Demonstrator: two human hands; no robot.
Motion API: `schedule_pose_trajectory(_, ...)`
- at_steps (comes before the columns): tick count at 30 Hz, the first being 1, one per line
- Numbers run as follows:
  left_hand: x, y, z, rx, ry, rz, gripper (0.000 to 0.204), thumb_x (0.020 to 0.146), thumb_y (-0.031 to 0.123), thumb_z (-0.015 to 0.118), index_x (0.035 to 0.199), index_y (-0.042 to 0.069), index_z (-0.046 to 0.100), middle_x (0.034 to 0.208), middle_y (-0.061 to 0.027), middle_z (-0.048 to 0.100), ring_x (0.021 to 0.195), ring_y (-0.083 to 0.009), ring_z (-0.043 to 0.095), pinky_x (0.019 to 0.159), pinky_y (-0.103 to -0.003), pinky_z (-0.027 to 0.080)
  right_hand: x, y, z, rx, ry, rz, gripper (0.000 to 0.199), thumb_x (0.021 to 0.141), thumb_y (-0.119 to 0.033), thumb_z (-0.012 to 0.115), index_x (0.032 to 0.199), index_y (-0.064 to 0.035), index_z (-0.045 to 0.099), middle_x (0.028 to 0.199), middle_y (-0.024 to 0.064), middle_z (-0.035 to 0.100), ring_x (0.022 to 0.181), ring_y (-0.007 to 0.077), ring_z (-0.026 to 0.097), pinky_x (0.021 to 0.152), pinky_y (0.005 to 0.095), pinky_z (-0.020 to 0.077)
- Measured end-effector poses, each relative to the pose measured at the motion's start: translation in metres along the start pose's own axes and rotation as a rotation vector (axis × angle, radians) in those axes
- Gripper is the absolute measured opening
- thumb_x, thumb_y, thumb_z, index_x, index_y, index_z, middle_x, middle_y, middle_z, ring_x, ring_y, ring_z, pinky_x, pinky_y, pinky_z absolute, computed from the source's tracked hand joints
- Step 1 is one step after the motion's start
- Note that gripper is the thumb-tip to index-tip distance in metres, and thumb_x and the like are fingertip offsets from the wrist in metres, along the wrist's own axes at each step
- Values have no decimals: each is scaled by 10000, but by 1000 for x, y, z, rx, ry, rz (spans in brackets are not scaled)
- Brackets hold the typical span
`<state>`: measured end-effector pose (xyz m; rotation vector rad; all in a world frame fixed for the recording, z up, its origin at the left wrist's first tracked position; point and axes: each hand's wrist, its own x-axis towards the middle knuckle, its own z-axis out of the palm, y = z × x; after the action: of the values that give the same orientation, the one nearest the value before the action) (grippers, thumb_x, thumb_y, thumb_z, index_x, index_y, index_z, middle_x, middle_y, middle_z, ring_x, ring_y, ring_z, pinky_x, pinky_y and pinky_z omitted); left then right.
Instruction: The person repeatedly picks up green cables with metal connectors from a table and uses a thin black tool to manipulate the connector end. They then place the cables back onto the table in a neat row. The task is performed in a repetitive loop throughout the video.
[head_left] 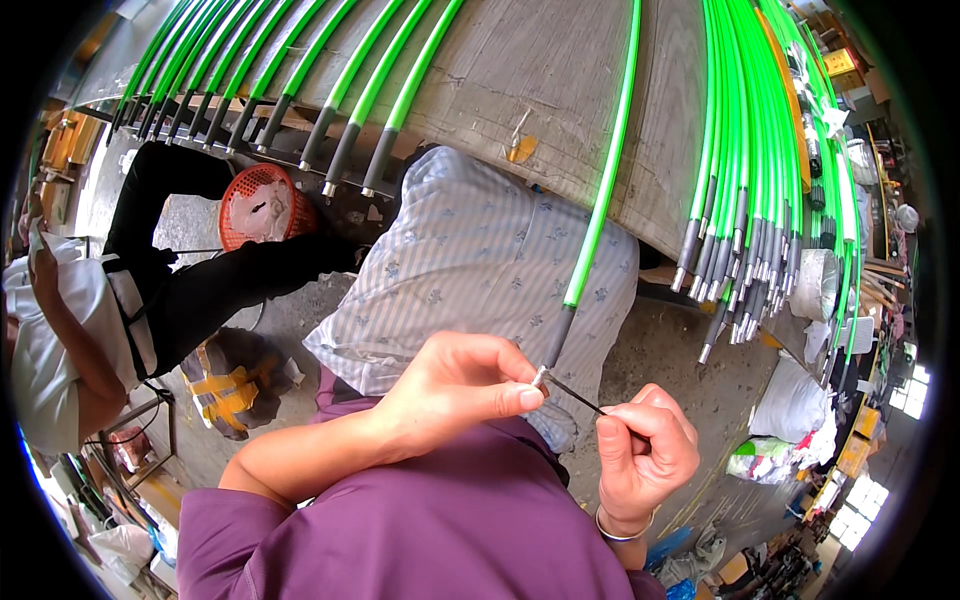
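Observation:
A long bright green rod (607, 200) with a dark grey end sleeve (561, 338) comes down from the table toward me. My left hand (465, 385) is closed, thumb and fingers pinching the small silvery metal tip (540, 376) of that rod. My right hand (645, 450), with a bangle at the wrist, is closed on the end of a thin black strand (577, 397). The strand runs to the metal tip; whether it enters the tip is too small to tell. Beneath the rod, a striped, flowered cloth (450, 270) lies over my lap.
Similar green rods (385, 75) hang over the edge of the wood-grain table (570, 90) at left, with a dense bundle (760, 190) at right. At left sits another person (75, 340) beside a red-orange basket (262, 207). White sacks (788, 400) rest at right.

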<state>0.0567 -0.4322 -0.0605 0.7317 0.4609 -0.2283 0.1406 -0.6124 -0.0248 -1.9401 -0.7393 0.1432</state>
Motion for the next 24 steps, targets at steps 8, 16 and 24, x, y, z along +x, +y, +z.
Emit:
schedule_pose_trajectory(8, -1, 1, 2, 16, -5, 15, 64, 800, 51, 675, 813, 7, 630, 788, -36, 581, 729, -106, 531, 673, -247, 426, -1, 1, 0, 34, 26, 7, 121, 717, -35, 721, 748, -1, 609, 551, 8, 425, 468, 91, 354, 417, 231, 234)
schedule_pose_trajectory(16, -2, 1, 4, 0, -12, 9, 84, 804, 63, 673, 804, -3, 621, 767, -37, 564, 709, -102, 508, 655, -249, 408, -1, 8, 5, 79, 23, 52, 107, 725, -18, 711, 745, -1, 607, 560, 0, 421, 467, 65, 328, 413, 218, 207)
schedule_pose_trajectory(24, 1, -4, 3, 210, 6, 234, 118, 791, 65, 693, 752, 3, 601, 713, -5, 599, 666, -48, 530, 593, -209, 427, -2, 1, -1, 74, 24, 30, 117, 711, -22, 722, 737, -7, 608, 553, 7, 438, 467, 86, 364, 411, 227, 241)
